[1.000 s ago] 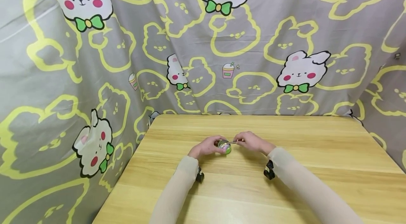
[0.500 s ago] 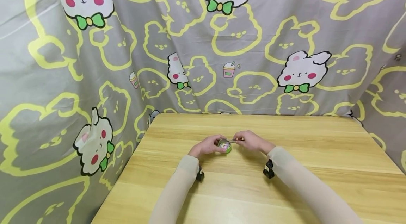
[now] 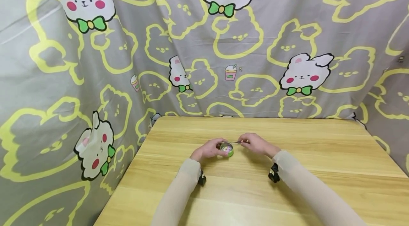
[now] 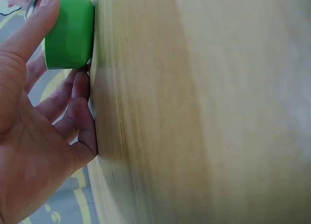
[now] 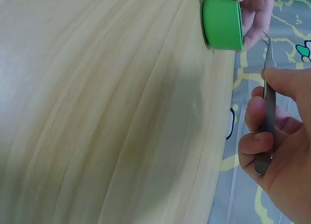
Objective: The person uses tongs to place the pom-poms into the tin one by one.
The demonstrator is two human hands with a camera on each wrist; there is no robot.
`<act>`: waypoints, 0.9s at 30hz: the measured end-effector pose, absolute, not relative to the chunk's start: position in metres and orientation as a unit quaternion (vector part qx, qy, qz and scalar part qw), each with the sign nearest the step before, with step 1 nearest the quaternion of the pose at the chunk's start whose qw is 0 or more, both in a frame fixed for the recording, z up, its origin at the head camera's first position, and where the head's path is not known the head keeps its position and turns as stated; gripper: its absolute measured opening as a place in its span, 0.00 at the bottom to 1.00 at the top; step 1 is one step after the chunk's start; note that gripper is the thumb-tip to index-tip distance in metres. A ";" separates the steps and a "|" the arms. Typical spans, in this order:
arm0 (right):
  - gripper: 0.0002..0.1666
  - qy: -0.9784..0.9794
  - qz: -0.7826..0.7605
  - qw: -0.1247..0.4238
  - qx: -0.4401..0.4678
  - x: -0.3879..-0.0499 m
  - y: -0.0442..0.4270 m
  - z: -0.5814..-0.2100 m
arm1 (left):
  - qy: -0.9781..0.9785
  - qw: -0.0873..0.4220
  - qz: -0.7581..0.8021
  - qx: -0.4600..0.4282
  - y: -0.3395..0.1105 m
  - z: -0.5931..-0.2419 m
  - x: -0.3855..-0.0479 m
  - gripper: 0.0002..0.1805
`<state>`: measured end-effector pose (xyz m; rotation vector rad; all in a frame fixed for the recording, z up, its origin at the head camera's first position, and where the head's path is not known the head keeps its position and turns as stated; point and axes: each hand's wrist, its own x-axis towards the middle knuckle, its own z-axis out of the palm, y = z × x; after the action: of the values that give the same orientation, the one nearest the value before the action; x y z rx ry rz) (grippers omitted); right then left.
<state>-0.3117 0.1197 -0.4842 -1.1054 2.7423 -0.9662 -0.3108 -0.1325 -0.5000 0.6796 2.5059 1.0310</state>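
Observation:
A small round green container [image 3: 231,154] stands on the table with small pastel-coloured pieces [image 3: 227,149] inside, too small to make out. My left hand [image 3: 211,148] holds it from the left; in the left wrist view the thumb lies along the rim of the green container [image 4: 70,32] and other fingers are behind it. My right hand [image 3: 255,143] pinches steel tweezers [image 5: 268,107] with a bent fine tip, the handle end lying against the curled fingers. The tweezers' tips are near the container's rim, slightly apart, with nothing visible between them in the right wrist view.
The wooden table [image 3: 239,197] extends around both hands. A grey curtain [image 3: 195,41] with yellow outlines and white cartoon animals hangs behind the table and along its left side. Black wrist cameras [image 3: 273,173] sit at the sleeve cuffs.
The tweezers' tips were over the container's opening half a second ago. Now my right hand has shifted slightly right, bringing them towards its right rim. The left hand and container hold their place.

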 end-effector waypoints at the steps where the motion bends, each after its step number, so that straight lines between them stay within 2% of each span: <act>1: 0.08 0.883 -0.309 0.012 -0.353 -0.311 0.122 -0.486 | 0.882 0.173 0.365 0.241 -0.132 -0.500 -0.311 0.29; 14: 0.07 0.900 -0.307 0.004 -0.309 -0.312 0.150 -0.497 | 0.878 0.178 0.375 0.239 -0.133 -0.504 -0.311 0.29; 27: 0.06 0.906 -0.284 0.000 -0.315 -0.315 0.167 -0.506 | 0.880 0.178 0.371 0.237 -0.131 -0.505 -0.314 0.31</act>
<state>-0.3147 0.1666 -0.5063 -0.9882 2.8452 -0.8920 -0.3144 -0.1312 -0.5053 0.6716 2.4893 1.0482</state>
